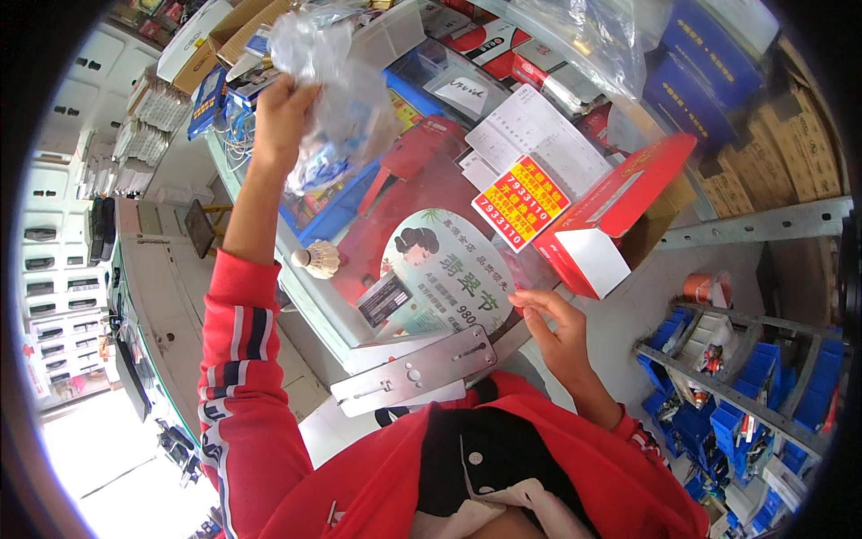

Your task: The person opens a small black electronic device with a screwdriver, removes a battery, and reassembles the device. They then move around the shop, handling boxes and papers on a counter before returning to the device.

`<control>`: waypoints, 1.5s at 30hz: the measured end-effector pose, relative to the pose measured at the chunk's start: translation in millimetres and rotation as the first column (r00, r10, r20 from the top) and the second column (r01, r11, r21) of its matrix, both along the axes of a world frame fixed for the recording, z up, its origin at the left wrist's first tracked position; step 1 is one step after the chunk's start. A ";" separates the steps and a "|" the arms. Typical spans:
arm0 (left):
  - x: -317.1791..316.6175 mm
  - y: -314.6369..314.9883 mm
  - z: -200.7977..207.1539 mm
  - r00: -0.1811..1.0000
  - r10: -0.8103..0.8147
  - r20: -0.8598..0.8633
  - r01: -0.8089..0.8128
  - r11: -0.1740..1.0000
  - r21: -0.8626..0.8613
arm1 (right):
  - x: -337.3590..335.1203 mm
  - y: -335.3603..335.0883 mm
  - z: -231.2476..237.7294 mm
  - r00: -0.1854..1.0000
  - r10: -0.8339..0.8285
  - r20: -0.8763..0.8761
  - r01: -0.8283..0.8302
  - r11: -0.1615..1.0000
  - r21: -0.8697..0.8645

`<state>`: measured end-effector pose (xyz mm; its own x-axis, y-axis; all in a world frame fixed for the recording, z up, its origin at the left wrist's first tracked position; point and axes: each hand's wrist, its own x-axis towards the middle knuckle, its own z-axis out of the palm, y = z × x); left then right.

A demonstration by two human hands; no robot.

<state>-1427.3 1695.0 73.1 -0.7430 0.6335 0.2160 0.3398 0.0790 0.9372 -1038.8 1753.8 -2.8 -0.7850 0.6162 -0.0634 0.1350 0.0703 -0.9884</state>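
Around: one white feathered shuttlecock (321, 259), left edge of the glass-topped bench (312, 304); one slotted silver metal plate (422, 367), near edge; one red-and-white cardboard box (633, 202), right edge.
My left hand (281, 121): fingers clamped on one crumpled clear plastic bag (355, 117), above the left side.
My right hand (558, 340): fingertips close together, near edge; I can't tell whether they grip anything.

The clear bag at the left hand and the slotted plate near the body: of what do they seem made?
The clear bag looks like glossy plastic film: it is transparent, with bright creases. The slotted plate is probably metal with a satin finish: its grey face has a soft sheen.
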 end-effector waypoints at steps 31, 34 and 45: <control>43.5 66.0 -76.7 0.819 -0.573 -0.031 0.538 0.787 -0.302 | 7.0 -34.2 10.4 0.874 0.406 0.267 -0.483 0.783 0.392; 60.3 -32.7 -67.0 0.792 -0.610 -0.028 0.588 0.775 -0.233 | 0.2 -52.7 12.4 0.771 0.461 0.438 -0.634 0.621 0.461; 229.2 -314.0 -124.8 0.934 0.248 0.257 -0.156 0.931 -0.331 | -46.1 -59.8 7.2 0.524 0.472 0.709 -0.851 0.297 0.432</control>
<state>-1198.0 1381.0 -51.7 -0.8621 0.4635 -0.2047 0.0041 0.4103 0.9119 -1084.9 1694.1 4.4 -0.9360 -0.1349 -0.3253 0.0174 0.9049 -0.4253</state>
